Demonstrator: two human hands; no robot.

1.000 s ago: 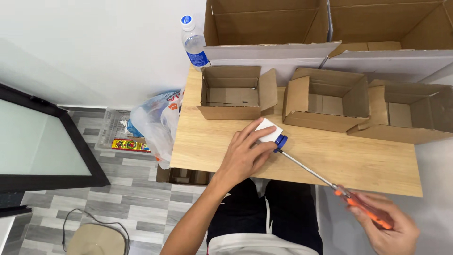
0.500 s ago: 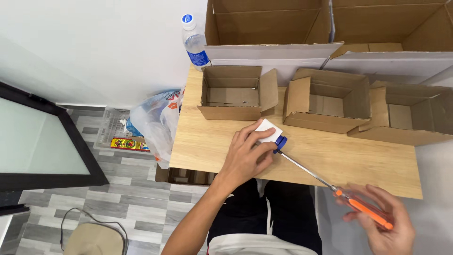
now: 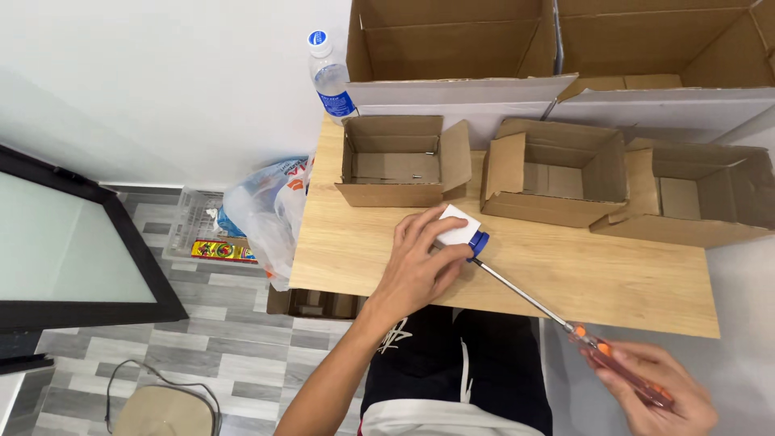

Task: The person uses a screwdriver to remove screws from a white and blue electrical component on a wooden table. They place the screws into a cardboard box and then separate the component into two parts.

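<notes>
I see my left hand [image 3: 416, 270] near the middle of the frame, fingers curled down over a small white block with a blue cap [image 3: 460, 230], pinning it to the wooden worktop [image 3: 565, 274]. My right hand [image 3: 658, 391] sits in the lower right corner, off the worktop's front edge, closed around the orange handle of a screwdriver [image 3: 565, 323]. The screwdriver's long axis runs diagonally from lower right to upper left; its metal shaft crosses the worktop edge and its tip points at the blue cap, meeting it just right of my left fingers. Three open cardboard boxes [image 3: 557, 182] stand in a row behind the block, and a plastic water bottle [image 3: 329, 77] stands at the worktop's upper left corner.
</notes>
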